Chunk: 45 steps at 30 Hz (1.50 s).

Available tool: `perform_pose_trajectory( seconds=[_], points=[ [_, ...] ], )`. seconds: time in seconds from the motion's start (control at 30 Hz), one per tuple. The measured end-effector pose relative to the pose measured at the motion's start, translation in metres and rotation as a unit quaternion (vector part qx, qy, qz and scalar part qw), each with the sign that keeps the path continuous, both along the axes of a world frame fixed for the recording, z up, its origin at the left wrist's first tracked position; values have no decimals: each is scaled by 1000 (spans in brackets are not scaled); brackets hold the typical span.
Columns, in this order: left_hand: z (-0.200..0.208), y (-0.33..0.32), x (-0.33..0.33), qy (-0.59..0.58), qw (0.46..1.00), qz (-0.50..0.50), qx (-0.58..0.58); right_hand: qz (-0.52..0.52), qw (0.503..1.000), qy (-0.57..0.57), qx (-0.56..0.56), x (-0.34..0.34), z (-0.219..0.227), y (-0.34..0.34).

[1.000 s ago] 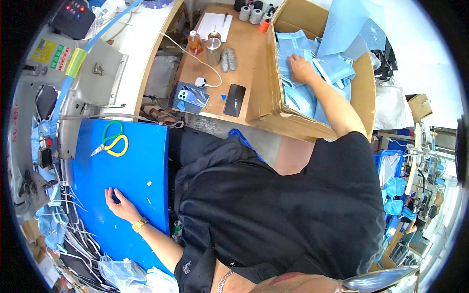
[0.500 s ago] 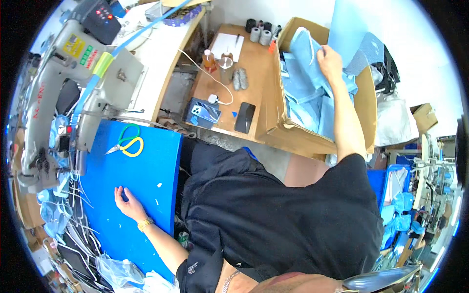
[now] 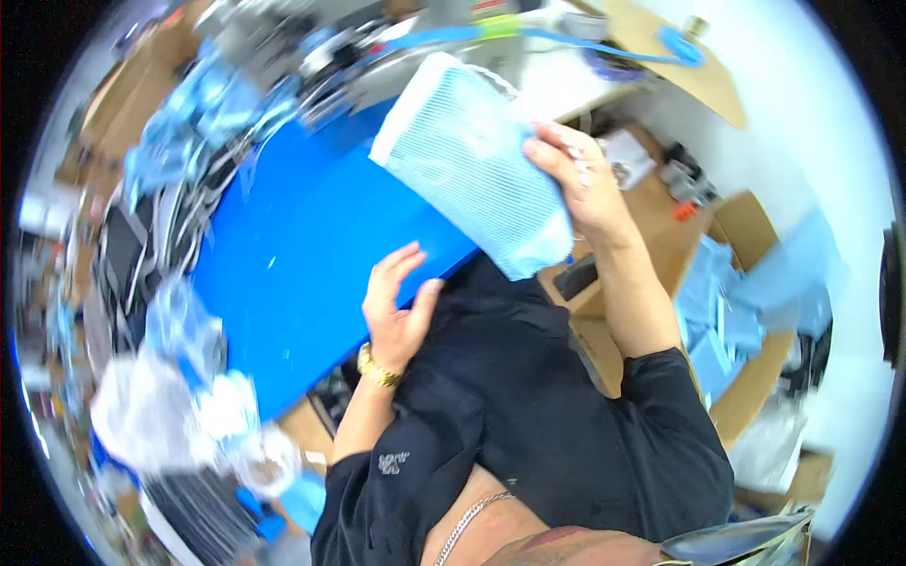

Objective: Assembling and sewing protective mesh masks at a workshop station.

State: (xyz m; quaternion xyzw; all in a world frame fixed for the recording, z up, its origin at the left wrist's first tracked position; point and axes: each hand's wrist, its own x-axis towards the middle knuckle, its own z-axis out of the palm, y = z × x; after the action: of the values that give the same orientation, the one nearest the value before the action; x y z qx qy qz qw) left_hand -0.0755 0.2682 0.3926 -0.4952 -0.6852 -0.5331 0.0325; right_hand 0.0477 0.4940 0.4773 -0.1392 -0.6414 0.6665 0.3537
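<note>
My right hand [image 3: 585,184] grips a light blue mesh pouch [image 3: 472,165] by its right edge, with the fingers closed on the fabric. The pouch has a white band along one end and a white cord at its upper side. It hangs in the air over the blue tabletop [image 3: 302,255]. My left hand [image 3: 398,302], with a gold watch on the wrist, is held at the table's near edge. Its fingers are spread, with the thumb apart, and nothing is in it.
On the right, a cardboard box [image 3: 755,406] holds more light blue fabric pieces [image 3: 713,325]. Thread cones [image 3: 679,174] stand on a brown side table. A clear plastic bag [image 3: 184,325] and a pile of black straps [image 3: 132,250] lie left of the blue tabletop. The sewing machine at the top is blurred.
My right hand has come out of the cardboard box and carried the pouch left over the blue table. The view has turned toward the table. My left hand stays open near the table.
</note>
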Motion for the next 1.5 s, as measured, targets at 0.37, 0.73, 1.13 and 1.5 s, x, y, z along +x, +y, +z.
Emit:
perform_pose_trajectory(
  seconds=[0.37,0.73,1.13,1.5],
  points=[
    [-47,-60,-25,-238,948,210,12,378,883,-155,-233,-129,-106,-102],
    [-31,-53,-32,-208,936,273,72,347,937,-25,-33,-127,-93,-121],
    [20,-51,-55,40,947,319,-16,151,944,59,287,-134,-91,-118],
    [20,-88,-85,-85,981,115,-132,311,930,-134,147,-132,-88,-94]
  ],
)
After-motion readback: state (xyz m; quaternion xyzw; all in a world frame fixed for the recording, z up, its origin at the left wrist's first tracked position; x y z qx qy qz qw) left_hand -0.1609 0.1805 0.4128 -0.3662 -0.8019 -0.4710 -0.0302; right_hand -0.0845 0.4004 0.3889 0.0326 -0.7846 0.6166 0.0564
